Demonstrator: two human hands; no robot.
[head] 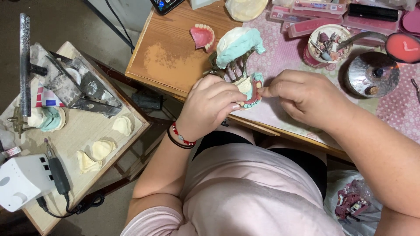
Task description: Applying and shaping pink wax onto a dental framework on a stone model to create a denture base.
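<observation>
The denture model, pink wax with pale teeth on a cream and teal plaster base, sits between the two hands at the near edge of the desk. The left hand is curled around its left side, fingers closed on the base, thumb across the front. The right hand comes in from the right with fingers bunched and the fingertips pinched against the model's right rim; whether they hold a small tool or tooth cannot be told. Just behind the model, touching it, stands the articulator, its metal frame carrying an upper cast of white and teal plaster. A loose pink denture lies farther back on the bare wood, well apart from the hands. To the right of the right hand, on a flowered cloth, stand a cup of burs and a metal burner. On the low side table to the left lie plaster pieces and a handpiece.
</observation>
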